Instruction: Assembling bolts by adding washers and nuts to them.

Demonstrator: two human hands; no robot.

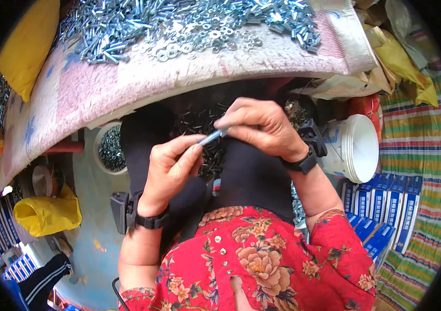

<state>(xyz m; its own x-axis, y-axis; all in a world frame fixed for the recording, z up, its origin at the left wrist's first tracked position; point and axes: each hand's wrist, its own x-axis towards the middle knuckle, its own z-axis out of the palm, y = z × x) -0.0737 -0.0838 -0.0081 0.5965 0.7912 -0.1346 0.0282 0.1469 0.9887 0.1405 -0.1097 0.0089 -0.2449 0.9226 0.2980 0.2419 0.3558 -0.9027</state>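
Over my lap, both hands meet at a short silver bolt [211, 138], held slantwise. Thumb and fingers of my left hand [168, 166] pinch its lower left end. The fingers of my right hand [259, 127] are closed round its upper right end, slightly blurred; whether a small washer or nut is also there is hidden. Beneath the hands, between my knees, lies a heap of dark screws or bolts [212, 158]. On the cloth-covered table [91, 90] ahead are loose flat washers [199, 39] with piles of silver bolts and sleeves [111, 31] around them.
A white tub [107, 155] of small metal parts stands left of my knees. On the right are a tipped white bucket [360, 147], blue boxes [386, 197] and a striped sheet [422, 171]. Yellow bags [49, 212] lie left. The table edge curves just beyond my hands.
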